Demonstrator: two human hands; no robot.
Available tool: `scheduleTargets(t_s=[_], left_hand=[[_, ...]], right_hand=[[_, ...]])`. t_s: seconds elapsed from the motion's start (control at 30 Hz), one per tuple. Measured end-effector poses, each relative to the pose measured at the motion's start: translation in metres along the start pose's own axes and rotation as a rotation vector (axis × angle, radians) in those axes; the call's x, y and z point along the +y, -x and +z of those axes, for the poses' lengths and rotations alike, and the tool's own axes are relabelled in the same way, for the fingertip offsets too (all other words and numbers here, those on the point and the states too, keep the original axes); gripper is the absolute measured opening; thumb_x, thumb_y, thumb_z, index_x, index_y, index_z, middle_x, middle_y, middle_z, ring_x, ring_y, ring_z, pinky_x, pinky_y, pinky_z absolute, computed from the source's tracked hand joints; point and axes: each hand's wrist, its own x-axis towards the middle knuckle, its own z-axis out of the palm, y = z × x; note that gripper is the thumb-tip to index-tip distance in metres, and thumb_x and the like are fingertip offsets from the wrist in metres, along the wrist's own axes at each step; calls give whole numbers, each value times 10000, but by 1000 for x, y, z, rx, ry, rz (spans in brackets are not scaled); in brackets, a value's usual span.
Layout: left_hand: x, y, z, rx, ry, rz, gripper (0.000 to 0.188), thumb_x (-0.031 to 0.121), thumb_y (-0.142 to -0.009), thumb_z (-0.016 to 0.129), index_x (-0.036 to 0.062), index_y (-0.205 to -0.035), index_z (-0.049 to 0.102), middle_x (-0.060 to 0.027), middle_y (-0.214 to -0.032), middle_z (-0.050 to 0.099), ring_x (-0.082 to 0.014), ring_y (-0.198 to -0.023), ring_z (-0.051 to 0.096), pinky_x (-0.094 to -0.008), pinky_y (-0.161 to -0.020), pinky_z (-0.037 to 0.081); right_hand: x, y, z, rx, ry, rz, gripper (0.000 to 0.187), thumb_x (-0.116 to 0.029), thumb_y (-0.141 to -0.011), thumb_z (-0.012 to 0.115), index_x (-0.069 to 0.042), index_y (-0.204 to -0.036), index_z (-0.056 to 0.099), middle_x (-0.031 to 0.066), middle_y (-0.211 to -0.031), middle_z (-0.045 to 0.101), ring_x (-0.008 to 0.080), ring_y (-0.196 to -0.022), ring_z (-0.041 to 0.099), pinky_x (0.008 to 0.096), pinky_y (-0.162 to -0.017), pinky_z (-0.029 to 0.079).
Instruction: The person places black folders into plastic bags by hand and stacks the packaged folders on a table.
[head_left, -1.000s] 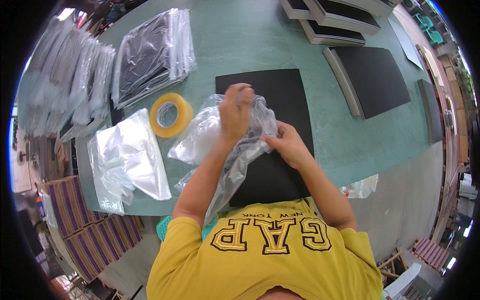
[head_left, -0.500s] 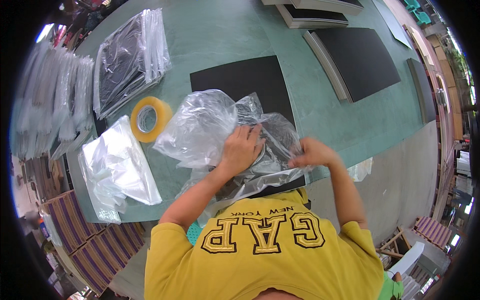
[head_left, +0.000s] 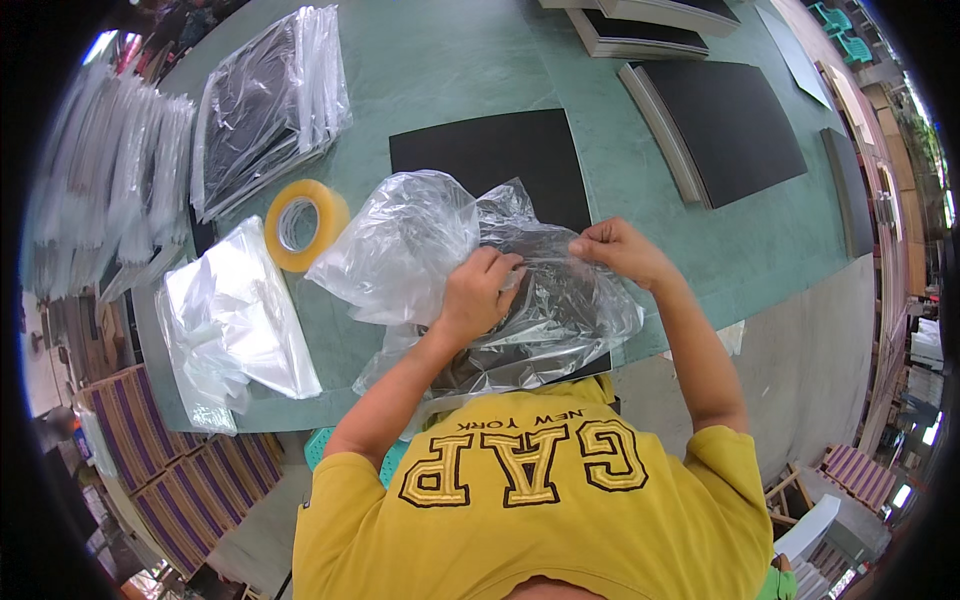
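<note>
Head view: the left hand [head_left: 478, 300] lies on a clear plastic bag [head_left: 420, 245], its fingers curled and gripping a fold of the film near the bag's middle. The right hand [head_left: 622, 250] is just beside it to the right, thumb and fingers pinched on the bag's edge. The bag is crumpled and puffed up, spread over the near end of a black sheet [head_left: 500, 150] that lies flat on the green table [head_left: 440, 70]; the sheet shows dark through the film near the table's front edge. A yellow tape roll [head_left: 303, 224] lies flat just left of the bag, and a pile of clear bags [head_left: 235, 320] lies nearer the left front corner. Further back on the left is a stack of bagged sheets [head_left: 265, 105]. On the right, well apart from the hands, is a stack of black boards [head_left: 725, 125].
</note>
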Motion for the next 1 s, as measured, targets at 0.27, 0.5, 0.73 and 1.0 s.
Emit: scheduleTargets(t_s=[0.27, 0.5, 0.73, 1.0], left_hand=[[50, -50, -40, -261, 833, -578, 253, 264, -739, 674, 30, -786, 590, 8, -652, 520, -88, -598, 472, -238, -544, 393], [60, -48, -32, -182, 765, -517, 172, 197, -739, 672, 51, -783, 594, 26, -663, 510, -54, -599, 443, -195, -550, 372], [-66, 10, -138, 250, 161, -897, 68, 77, -750, 596, 19, -739, 562, -7, -659, 534, -104, -648, 509, -259, -606, 420], [62, -31, -85, -505, 260, -183, 302, 232, -744, 655, 46, -959, 552, -134, -749, 568, -203, -701, 581, -314, -661, 445]], right_hand=[[-3, 7, 43, -225, -869, -258, 249, -279, -785, 632, -55, -697, 568, 4, -654, 570, 55, -582, 518, 198, -514, 426], [-12, 19, 45, -147, -942, -231, 249, -309, -819, 574, -66, -772, 541, -3, -688, 563, 69, -573, 517, 215, -520, 437], [9, 30, 25, -65, -1288, -478, 152, -208, -846, 544, -63, -800, 557, 34, -709, 569, 115, -634, 521, 250, -598, 442], [-89, 47, 60, 362, -350, -849, 107, -91, -752, 627, -24, -833, 610, 78, -924, 569, 118, -712, 537, 225, -682, 422]])
